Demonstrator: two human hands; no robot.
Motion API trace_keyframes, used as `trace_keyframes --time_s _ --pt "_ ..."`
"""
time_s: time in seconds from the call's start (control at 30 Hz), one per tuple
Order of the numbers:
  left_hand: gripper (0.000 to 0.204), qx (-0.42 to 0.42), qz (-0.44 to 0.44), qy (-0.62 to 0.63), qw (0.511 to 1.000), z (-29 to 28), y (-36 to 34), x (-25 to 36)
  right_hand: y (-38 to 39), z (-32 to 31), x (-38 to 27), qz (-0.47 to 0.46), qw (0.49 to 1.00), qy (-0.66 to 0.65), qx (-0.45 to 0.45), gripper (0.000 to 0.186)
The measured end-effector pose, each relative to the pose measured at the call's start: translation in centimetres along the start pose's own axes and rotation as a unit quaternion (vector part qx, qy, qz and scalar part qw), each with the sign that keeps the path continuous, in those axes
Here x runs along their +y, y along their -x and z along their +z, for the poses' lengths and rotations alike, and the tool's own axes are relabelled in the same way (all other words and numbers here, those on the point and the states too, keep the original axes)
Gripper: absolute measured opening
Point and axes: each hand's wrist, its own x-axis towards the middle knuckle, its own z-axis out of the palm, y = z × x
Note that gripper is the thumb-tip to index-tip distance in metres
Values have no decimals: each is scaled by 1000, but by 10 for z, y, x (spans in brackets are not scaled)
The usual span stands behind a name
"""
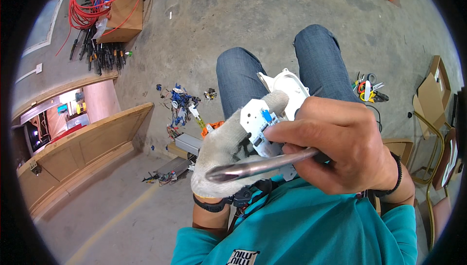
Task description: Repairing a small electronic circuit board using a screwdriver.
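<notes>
My left hand (219, 148), in an off-white knit glove, grips a small white circuit board (258, 124) with a blue part on it. Behind the board, a white plastic housing (290, 85) lies between my thighs, partly hidden by the glove. My bare right hand (335, 143) is closed round a metal tool (243, 167) whose curved shiny end reaches left across the glove. A finger of that hand rests on the board.
Scattered blue bits (182, 104), a metal piece (187, 143) and pliers with other tools (369, 90) lie on the floor. A box with red cable (121, 22) stands upper left, a wooden door (87, 148) left, a chair (440, 182) and cardboard (433, 99) right.
</notes>
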Motion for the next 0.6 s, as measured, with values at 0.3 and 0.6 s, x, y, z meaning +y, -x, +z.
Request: trace_keyframes --time_s 0.3,0.6 --pt "53 -22 18 -98 995 -9 0 -1 -1 2 -2 2 1000 -5 -5 42" --pt "75 -34 39 -178 983 -11 2 3 -1 -2 -6 45 998 -13 -30 39"
